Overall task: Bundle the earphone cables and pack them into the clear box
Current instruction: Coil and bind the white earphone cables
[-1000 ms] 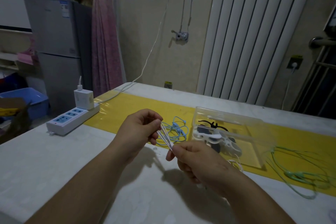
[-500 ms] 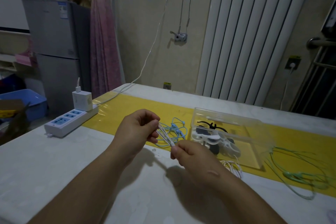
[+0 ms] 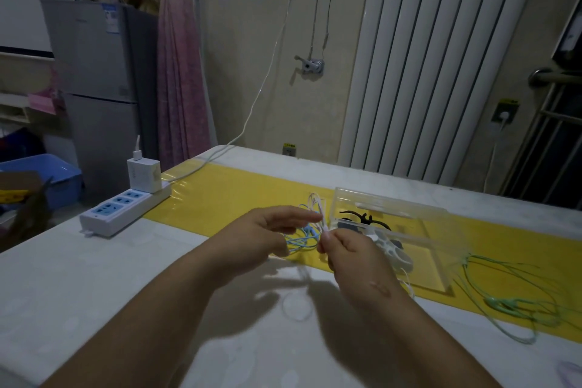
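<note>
Head view | right hand (image 3: pixel 349 249) pinches white earphone cable (image 3: pixel 317 206) below its upright loops, likely to keep the folds gathered | left hand (image 3: pixel 261 236) fingers nearly straight, tips at the loops, apparently steadying them | clear box (image 3: pixel 434 239) just beside, ready for packing | blue cable (image 3: pixel 302 238) and green cable (image 3: pixel 504 304) lie loose on the yellow mat (image 3: pixel 239 198)

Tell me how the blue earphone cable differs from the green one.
The blue earphone cable lies left of the clear box, the green earphone cable right of it. Blue is gathered in a small heap on the yellow strip; green sprawls in wide loops from the strip onto the white table. Both lie outside the box, unbundled.
</note>
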`<control>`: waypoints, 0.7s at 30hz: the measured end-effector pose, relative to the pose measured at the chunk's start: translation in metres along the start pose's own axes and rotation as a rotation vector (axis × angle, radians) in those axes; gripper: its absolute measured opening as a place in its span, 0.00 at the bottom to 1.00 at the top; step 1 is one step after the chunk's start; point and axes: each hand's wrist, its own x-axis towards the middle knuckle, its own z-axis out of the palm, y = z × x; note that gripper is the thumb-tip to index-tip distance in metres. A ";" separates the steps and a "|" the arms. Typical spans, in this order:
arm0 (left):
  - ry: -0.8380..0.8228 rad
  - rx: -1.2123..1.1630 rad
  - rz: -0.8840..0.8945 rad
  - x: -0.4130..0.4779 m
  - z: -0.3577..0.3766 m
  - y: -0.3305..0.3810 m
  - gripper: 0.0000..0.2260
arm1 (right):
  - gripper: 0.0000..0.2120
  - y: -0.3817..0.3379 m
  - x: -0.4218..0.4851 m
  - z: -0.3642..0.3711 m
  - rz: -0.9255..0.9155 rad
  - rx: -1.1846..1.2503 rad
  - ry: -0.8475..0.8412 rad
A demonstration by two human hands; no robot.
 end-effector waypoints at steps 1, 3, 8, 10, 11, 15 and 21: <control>-0.057 -0.018 -0.011 0.000 0.001 0.004 0.27 | 0.16 -0.003 0.000 0.000 -0.010 -0.021 -0.004; -0.066 -0.042 -0.023 0.000 0.003 0.013 0.26 | 0.16 -0.009 -0.001 -0.001 -0.032 -0.056 -0.029; 0.229 0.022 -0.067 0.010 0.009 0.019 0.10 | 0.14 -0.020 -0.003 0.005 0.004 -0.147 -0.166; 0.280 0.046 -0.114 0.015 0.015 0.014 0.07 | 0.15 -0.019 -0.004 0.011 0.017 -0.250 -0.199; 0.283 0.051 -0.148 0.016 0.019 0.009 0.07 | 0.15 -0.017 -0.007 0.013 0.015 -0.316 -0.213; 0.255 0.012 -0.258 0.020 0.032 -0.006 0.08 | 0.07 0.000 -0.024 0.015 -0.014 -0.569 -0.193; 0.157 0.122 -0.273 0.030 0.056 -0.016 0.06 | 0.20 0.018 -0.045 0.004 -0.008 -0.630 -0.056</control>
